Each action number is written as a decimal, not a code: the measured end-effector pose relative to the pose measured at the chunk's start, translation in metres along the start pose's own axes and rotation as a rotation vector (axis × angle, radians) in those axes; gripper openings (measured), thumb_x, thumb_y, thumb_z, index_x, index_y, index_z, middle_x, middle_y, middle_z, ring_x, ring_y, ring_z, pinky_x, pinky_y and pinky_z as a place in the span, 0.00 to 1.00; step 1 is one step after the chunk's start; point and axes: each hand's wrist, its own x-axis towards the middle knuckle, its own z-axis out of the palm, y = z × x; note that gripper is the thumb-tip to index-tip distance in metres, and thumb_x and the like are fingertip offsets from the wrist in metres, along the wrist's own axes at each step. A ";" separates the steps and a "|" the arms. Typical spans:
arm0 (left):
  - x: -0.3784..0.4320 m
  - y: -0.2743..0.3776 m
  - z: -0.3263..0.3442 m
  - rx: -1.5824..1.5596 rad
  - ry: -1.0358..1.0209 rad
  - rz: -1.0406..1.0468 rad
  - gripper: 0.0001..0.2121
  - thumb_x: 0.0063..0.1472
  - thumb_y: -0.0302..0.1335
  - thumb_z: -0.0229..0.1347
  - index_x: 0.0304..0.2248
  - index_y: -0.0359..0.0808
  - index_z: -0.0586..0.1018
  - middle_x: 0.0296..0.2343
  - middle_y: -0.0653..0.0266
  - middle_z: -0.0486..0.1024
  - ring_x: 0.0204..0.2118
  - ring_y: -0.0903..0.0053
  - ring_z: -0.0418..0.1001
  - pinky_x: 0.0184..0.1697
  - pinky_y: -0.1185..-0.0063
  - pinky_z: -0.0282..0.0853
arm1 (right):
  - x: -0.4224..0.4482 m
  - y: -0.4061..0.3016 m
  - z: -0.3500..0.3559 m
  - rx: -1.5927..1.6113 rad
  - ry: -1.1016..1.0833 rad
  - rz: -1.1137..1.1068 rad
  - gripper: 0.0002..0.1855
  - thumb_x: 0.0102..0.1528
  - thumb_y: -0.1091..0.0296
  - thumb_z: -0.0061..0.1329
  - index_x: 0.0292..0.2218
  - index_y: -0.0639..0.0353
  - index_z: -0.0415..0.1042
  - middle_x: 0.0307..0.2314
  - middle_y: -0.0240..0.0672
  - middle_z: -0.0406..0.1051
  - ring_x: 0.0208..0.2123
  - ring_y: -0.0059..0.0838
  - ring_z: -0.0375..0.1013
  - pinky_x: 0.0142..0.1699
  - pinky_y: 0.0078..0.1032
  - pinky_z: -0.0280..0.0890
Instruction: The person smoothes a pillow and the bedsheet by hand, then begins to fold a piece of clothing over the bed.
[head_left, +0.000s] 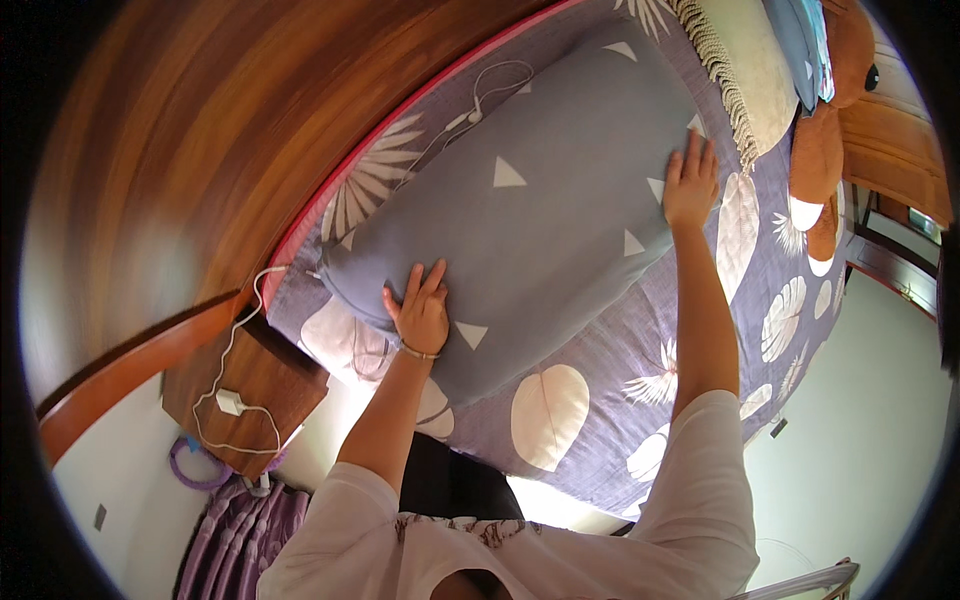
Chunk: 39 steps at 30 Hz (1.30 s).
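Observation:
A grey pillow (555, 202) printed with white triangles lies slantwise on a bed sheet (480, 439) with a leaf pattern. My left hand (423, 311), a bracelet at its wrist, rests on the near left end of the pillow with fingers spread. Over at the pillow's right end, my right hand (691, 184) lies on the grey cloth, its fingers pointing away from me. Neither palm can be seen. White earphones (475, 112) trail along the pillow's far side, part of their cord hidden by it.
A wooden headboard (172, 142) rises along the far left. On the wooden nightstand (277, 382) sits a white charger (229, 402) with its cable. A fringed cream cushion (754, 75) and a brown plush toy (821, 150) lie to the right. Purple curtain (240, 540) hangs lower left.

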 end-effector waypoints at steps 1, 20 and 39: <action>0.001 0.001 -0.001 -0.018 -0.003 -0.006 0.04 0.51 0.25 0.48 0.23 0.42 0.66 0.40 0.78 0.71 0.48 0.78 0.63 0.56 0.66 0.29 | -0.012 -0.002 0.006 -0.065 0.018 0.020 0.26 0.54 0.50 0.29 0.54 0.40 0.49 0.54 0.36 0.45 0.55 0.44 0.42 0.53 0.52 0.39; -0.054 0.046 -0.246 -1.057 -0.172 0.043 0.08 0.48 0.18 0.51 0.29 0.37 0.70 0.33 0.61 0.73 0.32 0.70 0.72 0.35 0.76 0.65 | -0.309 -0.302 -0.060 0.744 -0.877 -1.189 0.26 0.51 0.52 0.38 0.49 0.51 0.57 0.50 0.33 0.53 0.53 0.36 0.49 0.56 0.33 0.41; -0.126 0.052 -0.258 -1.240 -0.127 -0.491 0.04 0.54 0.15 0.44 0.29 0.30 0.69 0.33 0.54 0.72 0.34 0.73 0.71 0.37 0.82 0.66 | -0.228 -0.140 -0.079 0.213 0.134 -0.289 0.15 0.51 0.66 0.39 0.41 0.58 0.63 0.46 0.44 0.58 0.48 0.42 0.56 0.50 0.41 0.51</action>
